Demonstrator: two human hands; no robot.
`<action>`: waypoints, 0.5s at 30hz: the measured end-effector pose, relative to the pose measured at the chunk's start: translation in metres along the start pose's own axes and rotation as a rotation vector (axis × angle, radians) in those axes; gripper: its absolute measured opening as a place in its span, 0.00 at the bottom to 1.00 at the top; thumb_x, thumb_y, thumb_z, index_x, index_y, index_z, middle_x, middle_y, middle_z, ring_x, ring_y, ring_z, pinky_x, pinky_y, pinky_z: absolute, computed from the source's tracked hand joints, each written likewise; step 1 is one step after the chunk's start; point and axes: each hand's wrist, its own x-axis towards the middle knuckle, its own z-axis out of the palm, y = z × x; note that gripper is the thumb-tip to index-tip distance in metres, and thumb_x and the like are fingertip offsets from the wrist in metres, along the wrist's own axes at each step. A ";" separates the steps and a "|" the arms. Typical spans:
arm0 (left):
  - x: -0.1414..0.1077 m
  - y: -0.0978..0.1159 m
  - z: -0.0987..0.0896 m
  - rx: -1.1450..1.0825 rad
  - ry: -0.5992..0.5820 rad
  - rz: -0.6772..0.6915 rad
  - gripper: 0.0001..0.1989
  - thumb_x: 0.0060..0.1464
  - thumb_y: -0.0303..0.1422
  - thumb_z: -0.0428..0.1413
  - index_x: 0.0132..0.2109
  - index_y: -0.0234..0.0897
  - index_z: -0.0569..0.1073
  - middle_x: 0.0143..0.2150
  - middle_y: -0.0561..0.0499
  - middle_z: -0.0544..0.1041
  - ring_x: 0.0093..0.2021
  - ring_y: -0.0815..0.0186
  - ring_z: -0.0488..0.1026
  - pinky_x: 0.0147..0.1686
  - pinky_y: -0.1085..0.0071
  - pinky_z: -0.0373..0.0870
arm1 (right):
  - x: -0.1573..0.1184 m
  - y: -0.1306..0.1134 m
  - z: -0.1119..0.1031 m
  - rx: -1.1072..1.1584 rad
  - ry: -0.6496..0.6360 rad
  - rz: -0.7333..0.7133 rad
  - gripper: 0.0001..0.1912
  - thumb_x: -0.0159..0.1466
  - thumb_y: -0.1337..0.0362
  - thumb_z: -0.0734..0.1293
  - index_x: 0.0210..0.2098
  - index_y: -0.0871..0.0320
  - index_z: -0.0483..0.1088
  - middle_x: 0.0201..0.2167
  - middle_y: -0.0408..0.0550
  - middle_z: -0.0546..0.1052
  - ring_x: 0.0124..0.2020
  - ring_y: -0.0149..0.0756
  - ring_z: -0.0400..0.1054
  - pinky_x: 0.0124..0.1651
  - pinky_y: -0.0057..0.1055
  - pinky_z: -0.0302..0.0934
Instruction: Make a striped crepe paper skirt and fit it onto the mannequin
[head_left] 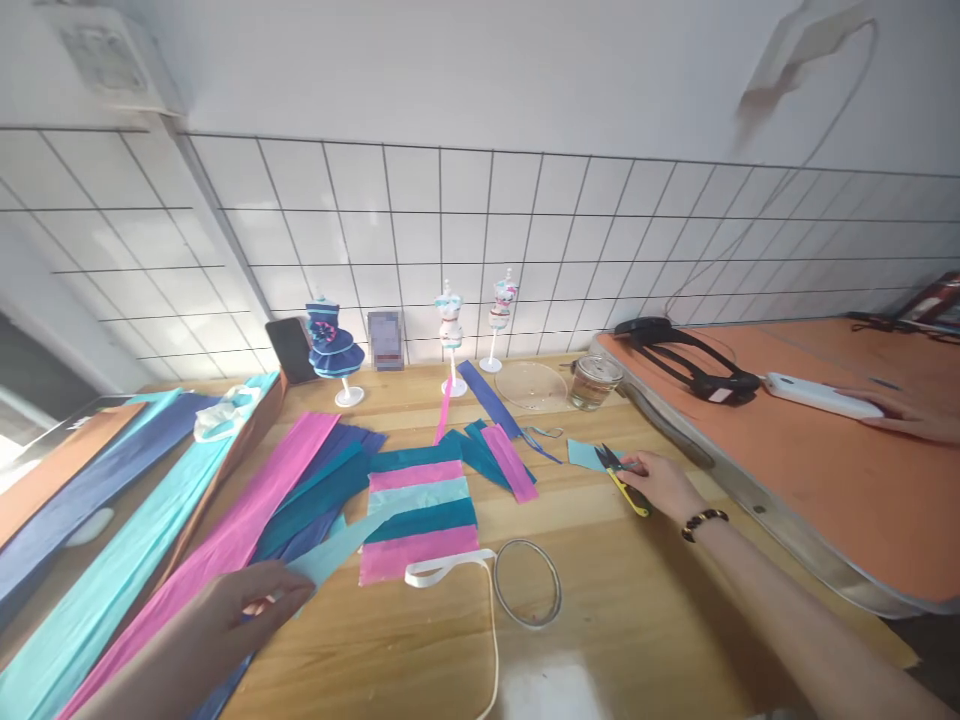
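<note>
Between the thumb and fingers of my left hand [259, 605] is one end of a pale blue fabric strip [337, 550]; its other end reaches over the striped fabric panel [420, 510] of teal, pink and pale blue bands. My right hand [660, 485], wearing a beaded bracelet, has its fingers closed on yellow-handled thread snips [628, 487], low over the table. Beside the blades lies a small pale blue fabric piece [583, 455]. Just below the panel are a white elastic band [442, 570] and a round metal hoop [528, 584].
Long coloured strips [225, 540] cover the left side. At the back stand small dress forms, one in a blue dress [330, 340], a phone [289, 350] and a glass jar [595, 382]. On an orange surface [787, 450] at right, another person's hand [919, 412] touches a white device [821, 395].
</note>
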 end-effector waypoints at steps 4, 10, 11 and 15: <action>-0.007 -0.005 -0.006 -0.023 -0.104 0.028 0.15 0.52 0.46 0.50 0.32 0.46 0.78 0.32 0.53 0.80 0.32 0.64 0.76 0.32 0.74 0.72 | -0.010 -0.014 0.001 -0.075 0.091 -0.084 0.07 0.56 0.62 0.63 0.27 0.58 0.69 0.30 0.53 0.75 0.34 0.43 0.69 0.41 0.41 0.62; 0.012 0.002 0.014 0.090 -0.068 0.213 0.13 0.52 0.46 0.51 0.35 0.48 0.78 0.35 0.55 0.81 0.36 0.64 0.77 0.36 0.78 0.72 | -0.079 -0.110 0.026 -0.018 -0.015 -0.487 0.11 0.65 0.60 0.58 0.41 0.56 0.69 0.41 0.50 0.73 0.45 0.41 0.65 0.49 0.40 0.59; 0.017 0.008 0.017 0.092 -0.054 0.268 0.12 0.51 0.46 0.52 0.35 0.49 0.78 0.35 0.55 0.81 0.36 0.65 0.77 0.36 0.79 0.72 | -0.091 -0.129 0.034 -0.010 -0.071 -0.561 0.10 0.64 0.59 0.60 0.42 0.53 0.69 0.41 0.46 0.74 0.45 0.37 0.65 0.49 0.35 0.59; 0.037 0.019 0.030 0.007 0.024 0.379 0.12 0.49 0.47 0.54 0.31 0.49 0.79 0.32 0.55 0.82 0.34 0.64 0.78 0.33 0.80 0.74 | -0.125 -0.176 0.070 -0.010 -0.230 -0.743 0.17 0.60 0.58 0.66 0.48 0.52 0.66 0.44 0.42 0.74 0.46 0.34 0.63 0.52 0.30 0.56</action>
